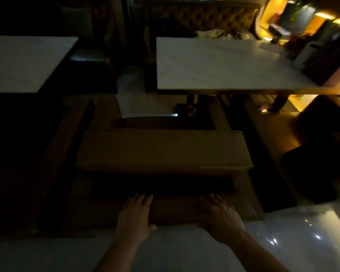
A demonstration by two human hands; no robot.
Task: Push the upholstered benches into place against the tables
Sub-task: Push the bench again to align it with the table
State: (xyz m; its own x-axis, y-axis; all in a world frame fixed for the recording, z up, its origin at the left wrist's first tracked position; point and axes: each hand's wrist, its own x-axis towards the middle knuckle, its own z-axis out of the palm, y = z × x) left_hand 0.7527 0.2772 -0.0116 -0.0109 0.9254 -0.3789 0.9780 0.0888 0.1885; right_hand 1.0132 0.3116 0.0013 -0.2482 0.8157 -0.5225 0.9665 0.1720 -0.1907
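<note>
A brown upholstered bench [163, 150] stands in front of me in dim light, its seat cushion facing a white marble-topped table [224, 63] further ahead to the right. My left hand [134, 214] and my right hand [221, 218] both lie flat, fingers spread, on the top of the bench's near backrest edge [175, 211]. A strip of floor shows between the bench's far edge and the table's dark pedestal [190, 105].
A second white table [26, 61] stands at the left, with a dark bench beside it. A tufted sofa back [200, 16] lies beyond the right table. Bottles and containers [310, 54] crowd that table's right end. Glossy pale floor [185, 252] lies under me.
</note>
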